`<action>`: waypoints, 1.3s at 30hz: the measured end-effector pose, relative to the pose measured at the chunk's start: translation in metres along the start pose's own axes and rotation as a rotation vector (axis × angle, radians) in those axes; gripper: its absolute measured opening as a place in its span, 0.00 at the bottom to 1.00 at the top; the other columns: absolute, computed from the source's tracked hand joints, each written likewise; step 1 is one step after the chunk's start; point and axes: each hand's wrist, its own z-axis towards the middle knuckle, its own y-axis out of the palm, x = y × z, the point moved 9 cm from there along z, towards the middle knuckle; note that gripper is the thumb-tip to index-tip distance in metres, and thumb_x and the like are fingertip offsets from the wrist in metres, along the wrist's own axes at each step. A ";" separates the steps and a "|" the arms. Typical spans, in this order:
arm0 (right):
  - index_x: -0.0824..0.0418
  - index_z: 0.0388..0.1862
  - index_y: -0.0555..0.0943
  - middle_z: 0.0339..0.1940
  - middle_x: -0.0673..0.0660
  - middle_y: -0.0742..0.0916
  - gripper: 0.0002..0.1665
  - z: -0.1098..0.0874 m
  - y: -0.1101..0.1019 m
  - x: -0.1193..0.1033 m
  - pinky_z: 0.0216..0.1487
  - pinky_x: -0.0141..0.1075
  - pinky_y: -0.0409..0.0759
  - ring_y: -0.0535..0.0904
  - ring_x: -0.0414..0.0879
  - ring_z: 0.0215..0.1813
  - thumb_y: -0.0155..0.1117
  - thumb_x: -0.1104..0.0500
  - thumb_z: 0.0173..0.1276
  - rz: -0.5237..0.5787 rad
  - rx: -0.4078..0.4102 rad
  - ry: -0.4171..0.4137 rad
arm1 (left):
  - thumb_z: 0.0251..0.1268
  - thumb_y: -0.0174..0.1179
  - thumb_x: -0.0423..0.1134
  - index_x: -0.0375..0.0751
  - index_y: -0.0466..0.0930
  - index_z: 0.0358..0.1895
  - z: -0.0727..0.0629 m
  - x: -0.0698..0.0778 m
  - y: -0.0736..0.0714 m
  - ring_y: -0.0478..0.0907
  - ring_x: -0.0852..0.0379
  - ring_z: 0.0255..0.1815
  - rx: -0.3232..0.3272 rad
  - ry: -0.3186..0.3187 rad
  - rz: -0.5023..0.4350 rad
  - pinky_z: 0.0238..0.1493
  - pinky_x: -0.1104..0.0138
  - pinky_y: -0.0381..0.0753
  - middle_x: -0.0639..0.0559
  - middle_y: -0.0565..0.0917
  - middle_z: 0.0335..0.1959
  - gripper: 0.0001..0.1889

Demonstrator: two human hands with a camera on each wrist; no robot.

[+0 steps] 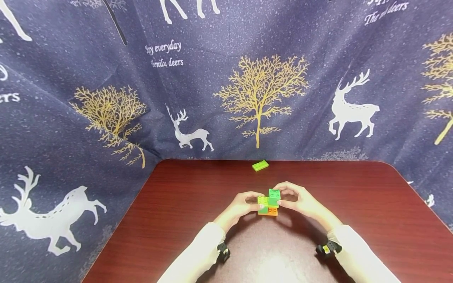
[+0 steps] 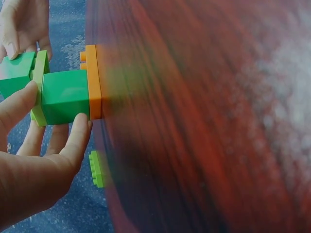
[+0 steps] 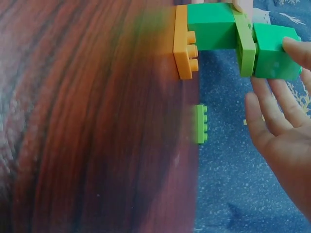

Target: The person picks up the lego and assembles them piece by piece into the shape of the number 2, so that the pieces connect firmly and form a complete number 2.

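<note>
A small stack of toy building blocks stands on the table between the two hands. At its base lies an orange plate (image 2: 95, 82), with a green block (image 2: 65, 94) on its left part. A light green plate (image 3: 245, 46) spans across above that block. My left hand (image 1: 240, 204) grips the stack at its left side, thumb on the light green plate and fingers by the lower block. My right hand (image 1: 301, 200) pinches another green block (image 3: 274, 51) over the right end of the light green plate. Whether this block sits fully down, I cannot tell.
Another light green plate (image 1: 260, 165) lies studs up near the back edge of the dark red wooden table (image 1: 198, 184). Behind and beside the table hangs a blue cloth (image 1: 230, 118) printed with deer and trees. Each wrist wears a small black camera.
</note>
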 end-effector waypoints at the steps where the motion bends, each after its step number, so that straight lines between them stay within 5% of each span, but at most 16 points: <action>1: 0.62 0.55 0.77 0.50 0.60 0.84 0.24 0.000 0.000 -0.001 0.50 0.39 0.79 0.82 0.51 0.47 0.70 0.68 0.59 -0.001 0.004 -0.006 | 0.52 0.68 0.27 0.36 0.82 0.51 0.000 0.000 0.000 0.82 0.55 0.41 -0.002 -0.004 -0.003 0.42 0.66 0.80 0.42 0.84 0.46 0.19; 17: 0.70 0.44 0.80 0.42 0.65 0.84 0.18 0.003 0.004 -0.057 0.42 0.52 0.80 0.82 0.56 0.42 0.67 0.78 0.53 -0.160 0.022 -0.187 | 0.52 0.69 0.30 0.38 0.83 0.50 0.003 -0.004 -0.001 0.83 0.55 0.40 -0.003 -0.021 0.023 0.42 0.65 0.81 0.44 0.85 0.43 0.19; 27: 0.69 0.47 0.79 0.45 0.65 0.84 0.19 0.000 0.006 -0.034 0.44 0.54 0.79 0.83 0.57 0.42 0.67 0.77 0.56 -0.125 0.022 -0.138 | 0.52 0.69 0.29 0.39 0.83 0.50 0.003 -0.003 -0.001 0.82 0.56 0.41 0.000 -0.007 0.019 0.41 0.68 0.80 0.46 0.85 0.46 0.18; 39: 0.63 0.51 0.78 0.51 0.65 0.82 0.17 -0.005 0.008 0.001 0.46 0.38 0.82 0.84 0.55 0.43 0.65 0.70 0.63 0.045 0.003 0.007 | 0.51 0.69 0.29 0.39 0.84 0.49 0.004 -0.004 -0.001 0.82 0.56 0.40 0.003 -0.014 0.019 0.40 0.67 0.80 0.47 0.85 0.45 0.18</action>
